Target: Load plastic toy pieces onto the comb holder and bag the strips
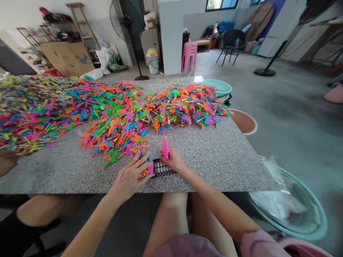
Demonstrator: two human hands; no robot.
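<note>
On the near part of the table lies a small black plastic basket (164, 168) with open mesh sides. Its left part holds a row of colourful plastic pieces (150, 167). My left hand (131, 175) rests over that row, fingers spread and the thumb near the basket's front edge. A bright pink plastic piece (165, 148), shaped like a small toy, stands upright in the pinch of my right hand (174, 160), at the basket's far right side. My right fingers partly hide the basket's right end. Loose pieces (118, 137) in orange, green, blue and pink lie just beyond my hands.
Large heaps of similar pieces (184, 105) spread over the speckled grey table (214, 157). Another person's hand (8, 162) is at the left edge. Teal basins (318, 214) and a brown basin (243, 121) stand off the table's right side. A fan (127, 23) stands behind.
</note>
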